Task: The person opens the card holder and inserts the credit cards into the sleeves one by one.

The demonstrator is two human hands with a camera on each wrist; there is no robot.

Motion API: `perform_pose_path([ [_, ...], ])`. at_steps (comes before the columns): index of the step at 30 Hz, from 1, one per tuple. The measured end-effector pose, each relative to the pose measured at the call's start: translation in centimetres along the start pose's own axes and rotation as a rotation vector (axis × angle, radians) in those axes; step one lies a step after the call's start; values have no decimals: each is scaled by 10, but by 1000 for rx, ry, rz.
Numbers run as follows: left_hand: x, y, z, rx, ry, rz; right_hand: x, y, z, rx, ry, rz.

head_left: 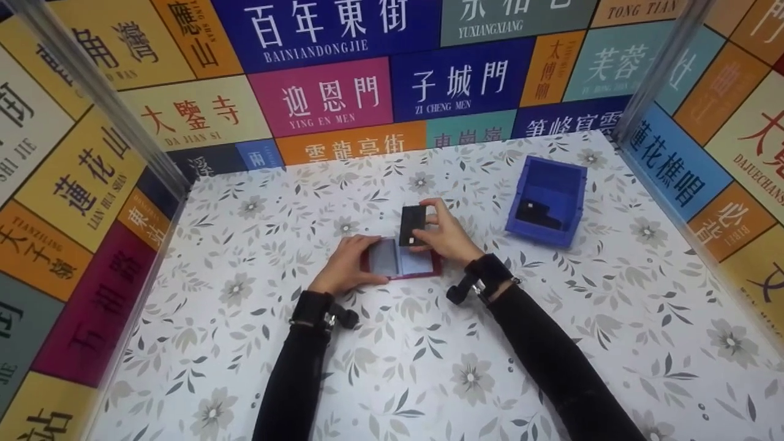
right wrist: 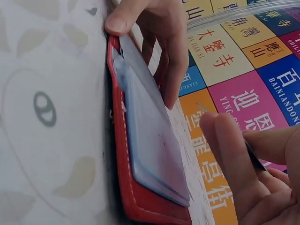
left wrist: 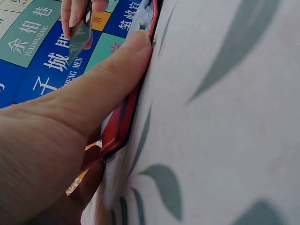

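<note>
A red card holder (head_left: pixel 436 266) lies unfolded on the table, with clear plastic sleeves (head_left: pixel 384 258) inside. My left hand (head_left: pixel 344 263) grips its left side, the thumb (left wrist: pixel 105 82) along the near edge and the other fingers toward the far side. Above the right half, my right hand (head_left: pixel 452 236) pinches a black card (head_left: pixel 411 222) that carries a small pale mark near its lower end. From the right wrist, the holder's red stitched border (right wrist: pixel 123 164) and sleeves show plainly, while the card (right wrist: pixel 255 158) is mostly hidden by the fingers.
To the right at the back stands a blue plastic bin (head_left: pixel 554 239) with black items (head_left: pixel 534 211) in it. A floral-patterned cover (head_left: pixel 380 380) spreads over the table. Walls with coloured signs (head_left: pixel 324 95) border the back and both sides.
</note>
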State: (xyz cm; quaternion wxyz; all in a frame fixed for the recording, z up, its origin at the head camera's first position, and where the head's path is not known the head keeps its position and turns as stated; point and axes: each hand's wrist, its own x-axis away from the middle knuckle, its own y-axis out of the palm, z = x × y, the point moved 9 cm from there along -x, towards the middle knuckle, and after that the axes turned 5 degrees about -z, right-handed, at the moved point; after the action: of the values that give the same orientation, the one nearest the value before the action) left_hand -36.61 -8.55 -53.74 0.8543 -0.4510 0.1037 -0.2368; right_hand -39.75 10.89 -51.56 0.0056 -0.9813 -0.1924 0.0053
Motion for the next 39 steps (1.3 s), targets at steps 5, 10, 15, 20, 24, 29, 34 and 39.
perform_pose_path([
  [5, 0, -2, 0, -6, 1, 9, 1, 11, 4, 118, -31, -41],
  [10, 1, 0, 0, 14, 7, 5, 2, 8, 6, 365, -59, 0],
  [15, 1, 0, 0, 12, -1, -2, 2, 5, 7, 402, -33, 9],
  [20, 1, 0, -1, 16, -4, -4, 2, 10, 15, 351, 49, -49],
  [24, 1, 1, -3, 15, -1, 1, 4, 13, 21, 303, 120, -70],
  [29, 0, 1, -3, 25, 5, 7, 8, 16, 26, 321, 203, -95],
  [34, 0, 1, -3, 15, 6, 5, 10, 17, 26, 365, 226, -94],
  [39, 1, 0, -1, 12, 12, 8, 11, 18, 25, 361, 228, -98],
])
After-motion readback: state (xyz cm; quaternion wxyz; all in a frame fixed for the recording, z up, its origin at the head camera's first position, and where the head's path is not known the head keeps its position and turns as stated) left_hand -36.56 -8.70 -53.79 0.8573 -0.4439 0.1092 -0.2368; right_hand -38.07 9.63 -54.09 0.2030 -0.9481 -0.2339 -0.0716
